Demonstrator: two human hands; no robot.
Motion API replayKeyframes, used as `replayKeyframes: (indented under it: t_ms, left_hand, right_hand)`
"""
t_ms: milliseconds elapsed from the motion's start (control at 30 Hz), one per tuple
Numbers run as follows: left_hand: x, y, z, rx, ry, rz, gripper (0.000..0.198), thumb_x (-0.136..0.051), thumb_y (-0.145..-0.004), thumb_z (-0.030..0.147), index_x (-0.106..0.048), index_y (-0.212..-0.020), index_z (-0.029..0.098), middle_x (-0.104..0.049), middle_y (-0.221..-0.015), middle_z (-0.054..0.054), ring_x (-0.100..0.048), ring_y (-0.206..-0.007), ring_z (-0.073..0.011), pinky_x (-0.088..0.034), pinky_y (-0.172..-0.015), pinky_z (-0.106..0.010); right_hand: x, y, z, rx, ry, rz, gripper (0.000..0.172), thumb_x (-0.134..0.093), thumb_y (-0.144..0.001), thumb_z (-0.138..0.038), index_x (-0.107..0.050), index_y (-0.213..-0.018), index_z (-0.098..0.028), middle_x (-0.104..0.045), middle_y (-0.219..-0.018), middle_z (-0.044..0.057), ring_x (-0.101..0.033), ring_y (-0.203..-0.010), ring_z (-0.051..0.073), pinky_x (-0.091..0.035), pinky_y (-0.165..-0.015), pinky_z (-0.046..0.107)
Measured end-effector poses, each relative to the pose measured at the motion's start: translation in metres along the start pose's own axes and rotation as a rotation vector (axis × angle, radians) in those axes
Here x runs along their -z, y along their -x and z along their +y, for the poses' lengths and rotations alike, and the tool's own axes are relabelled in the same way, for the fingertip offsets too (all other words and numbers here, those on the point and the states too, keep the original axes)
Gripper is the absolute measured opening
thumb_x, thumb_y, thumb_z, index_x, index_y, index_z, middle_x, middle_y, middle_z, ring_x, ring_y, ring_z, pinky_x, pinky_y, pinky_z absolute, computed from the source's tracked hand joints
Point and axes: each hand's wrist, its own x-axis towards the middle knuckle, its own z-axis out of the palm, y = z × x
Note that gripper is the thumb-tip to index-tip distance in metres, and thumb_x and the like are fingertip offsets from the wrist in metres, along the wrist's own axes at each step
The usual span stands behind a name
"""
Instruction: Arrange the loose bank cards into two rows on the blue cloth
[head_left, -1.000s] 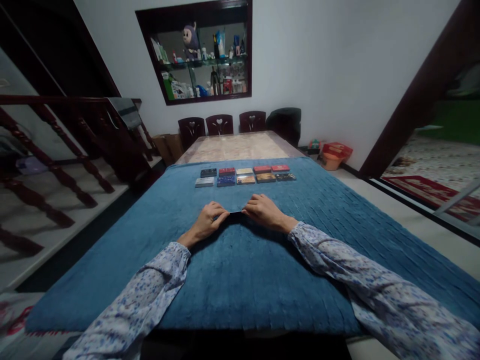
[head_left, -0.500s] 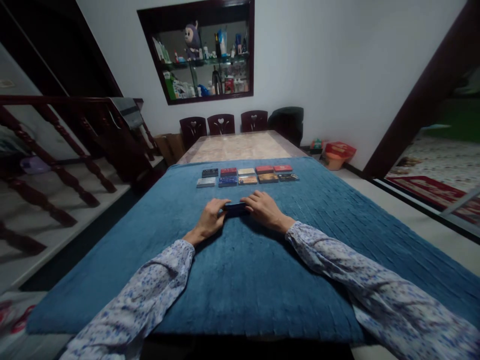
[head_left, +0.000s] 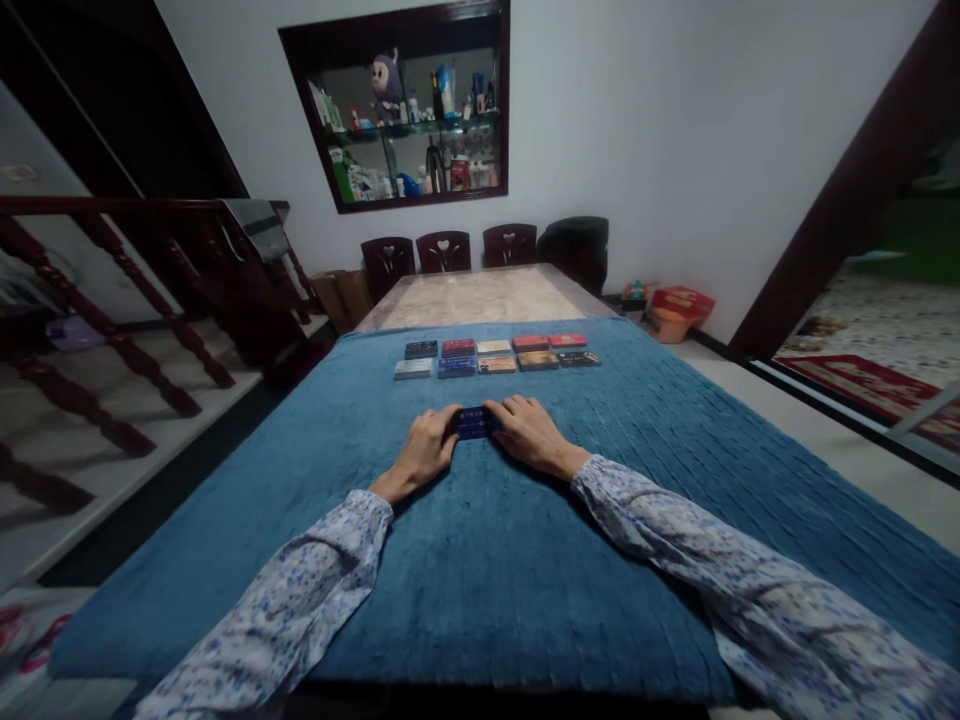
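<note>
Between my two hands is a small, flat, dark blue pack like a stack of cards (head_left: 472, 423), with pale lettering on its broad face. My left hand (head_left: 424, 448) grips its left end, fingers closed. At the right end my right hand (head_left: 531, 432) holds it with thumb and fingers. Fingers cover both ends of the pack. Beyond the hands, similar flat packs lie in two rows: a white one (head_left: 414, 368), a blue one (head_left: 457, 367), an orange one (head_left: 497, 365), a brown one (head_left: 538, 359) and a black one (head_left: 579, 358) form the nearer row.
A blue cloth (head_left: 450, 590) covers the near part of the table; its bare marble-patterned top (head_left: 480, 295) shows farther off. Dark chairs (head_left: 442, 250) stand at the far end. A wooden railing (head_left: 112, 330) runs along the left, and a peach-coloured bin (head_left: 673, 325) sits at right.
The dark blue pack has tilted from nearly edge-on so its lettered face shows. Both hands have shifted slightly nearer with it. The packs in rows are unchanged.
</note>
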Motion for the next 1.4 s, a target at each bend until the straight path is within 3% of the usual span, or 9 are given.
replayKeyframes:
  t_ms: [433, 867, 1067, 1400]
  left_hand:
    - [-0.003, -0.002, -0.007, 0.003, 0.007, -0.056, 0.057, -0.059, -0.086, 0.019, -0.049, -0.141, 0.018, -0.067, -0.116, -0.012, -0.060, -0.106, -0.0266, -0.047, -0.095, -0.046]
    - [0.016, -0.017, -0.007, 0.003, -0.049, -0.236, 0.054, -0.065, -0.085, 0.024, -0.052, -0.137, 0.016, -0.063, -0.116, -0.013, -0.055, -0.111, -0.0304, -0.044, -0.096, -0.051]
    - [0.026, -0.024, -0.004, -0.030, -0.080, -0.253, 0.049, -0.065, -0.084, 0.024, -0.054, -0.132, 0.020, -0.056, -0.127, -0.014, -0.050, -0.118, -0.0321, -0.041, -0.097, -0.054]
    - [0.037, -0.047, -0.002, 0.003, -0.181, -0.307, 0.042, -0.063, -0.083, 0.018, -0.056, -0.124, 0.020, -0.057, -0.125, -0.012, -0.048, -0.120, -0.0316, -0.038, -0.099, -0.053]
  right_hand:
    - [0.007, -0.003, 0.003, 0.005, -0.026, -0.039, 0.051, -0.062, -0.091, -0.031, -0.052, -0.138, -0.016, -0.061, -0.121, 0.017, -0.050, -0.112, 0.031, -0.038, -0.087, 0.040]
    - [0.014, -0.010, 0.008, 0.009, -0.015, -0.090, 0.048, -0.066, -0.089, -0.041, -0.057, -0.132, -0.019, -0.061, -0.123, 0.015, -0.049, -0.113, 0.029, -0.037, -0.085, 0.038]
    - [0.019, -0.018, 0.010, 0.031, -0.006, -0.119, 0.047, -0.068, -0.088, -0.041, -0.061, -0.128, -0.018, -0.059, -0.127, 0.016, -0.048, -0.116, 0.031, -0.039, -0.086, 0.041]
    - [0.029, -0.044, 0.019, 0.046, 0.026, -0.174, 0.042, -0.066, -0.089, -0.044, -0.064, -0.122, -0.018, -0.060, -0.126, 0.016, -0.047, -0.121, 0.032, -0.044, -0.088, 0.041]
